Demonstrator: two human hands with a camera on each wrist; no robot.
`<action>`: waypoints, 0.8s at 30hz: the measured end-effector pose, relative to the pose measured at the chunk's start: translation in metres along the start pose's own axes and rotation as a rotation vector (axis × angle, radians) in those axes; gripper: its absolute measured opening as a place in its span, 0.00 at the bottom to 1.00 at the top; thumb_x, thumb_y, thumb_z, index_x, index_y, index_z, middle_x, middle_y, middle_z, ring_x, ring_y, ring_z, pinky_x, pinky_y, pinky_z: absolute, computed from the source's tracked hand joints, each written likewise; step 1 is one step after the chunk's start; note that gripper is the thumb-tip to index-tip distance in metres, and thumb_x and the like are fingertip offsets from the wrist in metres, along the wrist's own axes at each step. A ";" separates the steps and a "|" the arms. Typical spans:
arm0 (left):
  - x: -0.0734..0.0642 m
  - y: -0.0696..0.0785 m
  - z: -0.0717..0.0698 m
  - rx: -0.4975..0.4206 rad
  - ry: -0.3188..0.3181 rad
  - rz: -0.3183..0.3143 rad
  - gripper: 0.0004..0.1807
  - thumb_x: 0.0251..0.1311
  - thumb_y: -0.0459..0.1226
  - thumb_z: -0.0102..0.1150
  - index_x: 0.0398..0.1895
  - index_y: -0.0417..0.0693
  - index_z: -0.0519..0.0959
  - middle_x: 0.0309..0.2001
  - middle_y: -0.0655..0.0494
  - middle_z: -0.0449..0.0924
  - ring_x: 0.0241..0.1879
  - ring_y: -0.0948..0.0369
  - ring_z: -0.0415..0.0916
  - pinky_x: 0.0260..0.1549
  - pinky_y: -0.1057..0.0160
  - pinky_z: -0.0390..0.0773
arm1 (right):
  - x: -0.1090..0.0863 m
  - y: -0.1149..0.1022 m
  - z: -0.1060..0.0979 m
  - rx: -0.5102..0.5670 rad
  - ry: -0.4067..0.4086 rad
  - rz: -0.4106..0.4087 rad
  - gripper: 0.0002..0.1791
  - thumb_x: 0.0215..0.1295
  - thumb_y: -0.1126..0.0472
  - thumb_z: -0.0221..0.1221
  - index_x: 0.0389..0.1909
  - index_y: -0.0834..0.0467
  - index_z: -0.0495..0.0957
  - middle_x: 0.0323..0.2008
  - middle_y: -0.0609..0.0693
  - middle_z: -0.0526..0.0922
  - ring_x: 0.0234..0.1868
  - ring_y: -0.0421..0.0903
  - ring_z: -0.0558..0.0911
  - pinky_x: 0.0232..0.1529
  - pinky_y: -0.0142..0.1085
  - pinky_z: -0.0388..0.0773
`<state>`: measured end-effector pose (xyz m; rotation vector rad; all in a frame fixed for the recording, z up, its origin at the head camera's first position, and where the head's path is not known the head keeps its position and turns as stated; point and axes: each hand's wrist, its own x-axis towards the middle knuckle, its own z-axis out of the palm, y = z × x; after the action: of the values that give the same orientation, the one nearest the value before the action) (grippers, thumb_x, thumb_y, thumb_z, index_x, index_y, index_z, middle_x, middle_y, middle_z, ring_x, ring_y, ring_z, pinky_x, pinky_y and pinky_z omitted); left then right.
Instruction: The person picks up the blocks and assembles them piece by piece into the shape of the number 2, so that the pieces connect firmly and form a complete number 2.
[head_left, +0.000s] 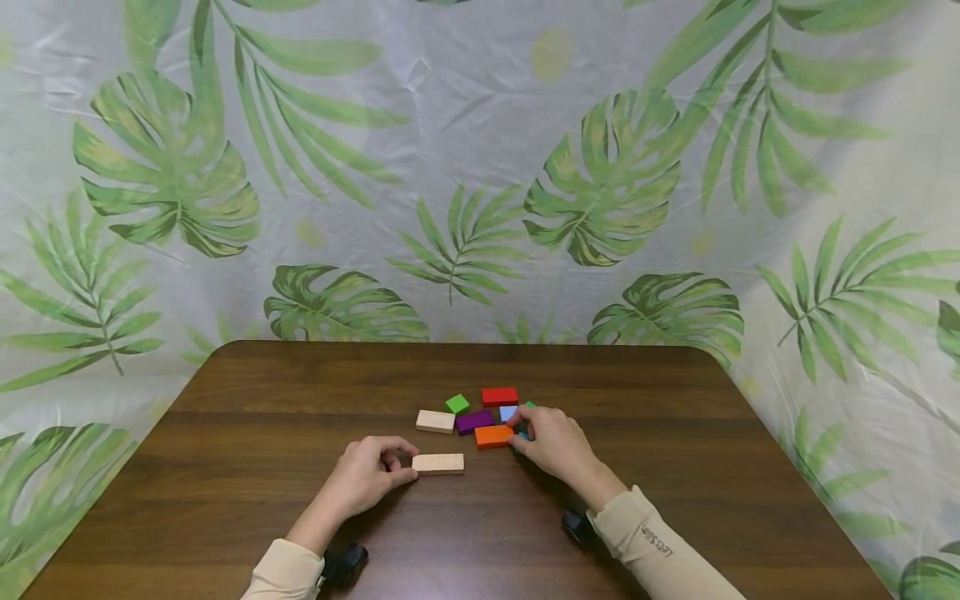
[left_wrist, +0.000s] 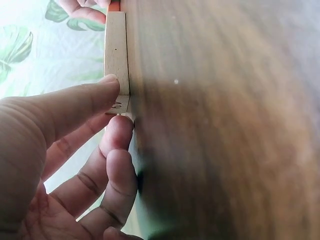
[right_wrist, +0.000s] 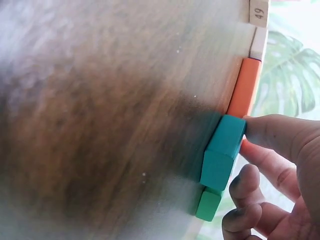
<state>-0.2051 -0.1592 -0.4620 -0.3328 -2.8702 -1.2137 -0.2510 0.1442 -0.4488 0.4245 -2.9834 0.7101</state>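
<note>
Plain block (head_left: 438, 464), eight o'clock from orange block (head_left: 492, 437): left hand (head_left: 365, 473) pinches end; right hand (head_left: 557, 443) pinches teal block (right_wrist: 220, 155). Likely positioning; next needs steadiness.

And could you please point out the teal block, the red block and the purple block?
Teal block (right_wrist: 223, 142), right wrist view: a side face.
Red block (head_left: 499, 395), head view: its top face.
Purple block (head_left: 474, 421), head view: its top face.

head view faces forward-down; close wrist views share the orange block (head_left: 492, 437).
</note>
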 end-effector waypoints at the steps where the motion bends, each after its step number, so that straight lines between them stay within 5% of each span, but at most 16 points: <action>1: 0.000 0.000 0.000 0.000 0.000 0.006 0.09 0.58 0.36 0.80 0.41 0.54 0.90 0.21 0.65 0.75 0.20 0.68 0.66 0.25 0.68 0.66 | 0.000 0.000 0.000 0.001 -0.001 0.000 0.08 0.67 0.57 0.74 0.44 0.49 0.88 0.21 0.43 0.72 0.22 0.41 0.70 0.25 0.34 0.62; 24: -0.028 0.004 -0.001 -0.060 -0.117 0.063 0.09 0.58 0.38 0.80 0.41 0.53 0.90 0.22 0.66 0.76 0.19 0.72 0.66 0.21 0.70 0.67 | 0.003 0.001 -0.002 0.031 -0.031 -0.008 0.08 0.66 0.58 0.74 0.43 0.51 0.87 0.21 0.44 0.71 0.22 0.42 0.69 0.27 0.34 0.61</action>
<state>-0.1773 -0.1624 -0.4612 -0.5080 -2.8995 -1.3137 -0.2546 0.1455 -0.4469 0.4527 -3.0020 0.7562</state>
